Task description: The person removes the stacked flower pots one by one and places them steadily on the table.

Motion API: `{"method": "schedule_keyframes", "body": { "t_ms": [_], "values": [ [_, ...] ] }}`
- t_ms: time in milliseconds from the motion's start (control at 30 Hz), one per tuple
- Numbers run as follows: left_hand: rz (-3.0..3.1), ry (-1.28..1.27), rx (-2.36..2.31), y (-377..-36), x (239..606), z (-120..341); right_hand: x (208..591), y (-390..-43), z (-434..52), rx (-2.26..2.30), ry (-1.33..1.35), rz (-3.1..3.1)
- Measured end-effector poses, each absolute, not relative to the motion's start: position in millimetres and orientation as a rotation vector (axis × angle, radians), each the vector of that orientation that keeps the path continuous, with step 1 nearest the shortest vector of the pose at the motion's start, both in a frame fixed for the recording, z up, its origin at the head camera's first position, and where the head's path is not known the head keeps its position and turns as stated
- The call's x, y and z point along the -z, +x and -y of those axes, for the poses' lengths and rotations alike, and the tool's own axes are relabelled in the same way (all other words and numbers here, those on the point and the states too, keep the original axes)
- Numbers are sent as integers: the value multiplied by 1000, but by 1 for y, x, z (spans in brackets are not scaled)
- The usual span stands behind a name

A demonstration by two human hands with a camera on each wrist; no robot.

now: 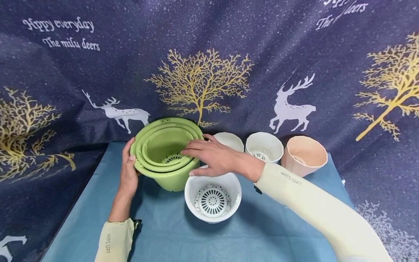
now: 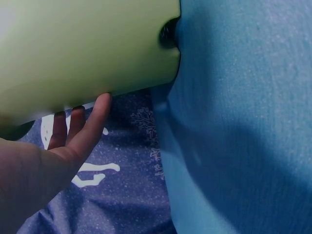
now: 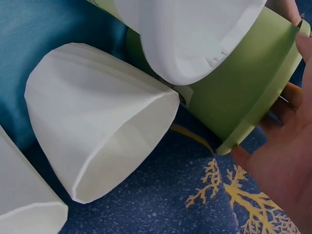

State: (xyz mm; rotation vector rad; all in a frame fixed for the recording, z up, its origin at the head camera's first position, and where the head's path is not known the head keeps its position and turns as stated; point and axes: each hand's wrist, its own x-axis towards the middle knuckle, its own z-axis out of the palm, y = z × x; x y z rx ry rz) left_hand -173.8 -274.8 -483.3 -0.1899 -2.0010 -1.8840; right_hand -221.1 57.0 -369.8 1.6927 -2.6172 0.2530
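A stack of nested green flowerpots (image 1: 178,180) stands at the back left of the table, its mouth tipped toward the camera and slots showing in its bottom. My left hand (image 1: 128,174) grips its left side, thumb over the rim; in the left wrist view the fingers lie along the smooth green wall. My right hand (image 1: 214,156) holds the right side of the rim, several fingers reaching over the edge, as the right wrist view also shows around the green rim (image 3: 263,109). Just below that hand sits a white flowerpot (image 1: 236,194) with a slotted bottom.
Behind my right forearm stand two ribbed white pots, one (image 1: 229,140) partly hidden by the hand, the other (image 1: 264,140) beside it. A peach pot (image 1: 314,156) is at the right end. Blue cloth (image 1: 163,229) covers the table; a patterned curtain (image 1: 209,25) hangs behind.
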Motion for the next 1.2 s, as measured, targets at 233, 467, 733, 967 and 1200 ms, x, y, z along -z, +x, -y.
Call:
{"method": "schedule_keyframes", "body": {
  "t_ms": [233, 467, 733, 967, 1200],
  "values": [
    [2005, -170, 1883, -173, 482, 275, 367, -226, -46, -224, 1690, 2658],
    [2012, -171, 1877, -173, 482, 275, 362, -228, -33, -153, 1659, 2798],
    [2002, -203, 1873, -174, 483, 276, 360, -231, -19, -78, 1628, 2975],
    [1992, -215, 1876, -175, 483, 276, 356, -235, -14, -54, 1627, 3047],
    [1989, -222, 1865, -175, 483, 276, 355, -235, -12, -69, 1645, 3063]
  ]
}}
